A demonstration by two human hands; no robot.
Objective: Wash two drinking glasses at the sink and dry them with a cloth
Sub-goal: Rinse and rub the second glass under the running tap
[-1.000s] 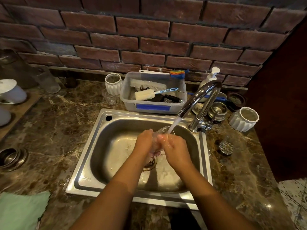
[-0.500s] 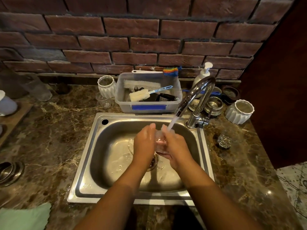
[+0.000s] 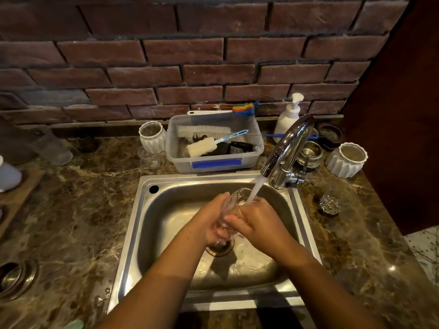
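Observation:
A clear drinking glass is held over the steel sink, tilted with its mouth toward the tap. Water pours from the chrome faucet into the glass. My left hand wraps the glass from the left and my right hand grips it from the right; the lower part of the glass is hidden by fingers. A second clear glass stands on the counter right of the sink. A corner of a pale green cloth shows at the bottom edge.
Behind the sink stands a plastic tub with brushes, a small glass, white ribbed cups, a soap pump and steel bowls. A brick wall runs along the back. A wooden board lies at left.
The hands have turned the glass so its mouth now catches the water stream. The camera has shifted, so the green cloth is almost out of view.

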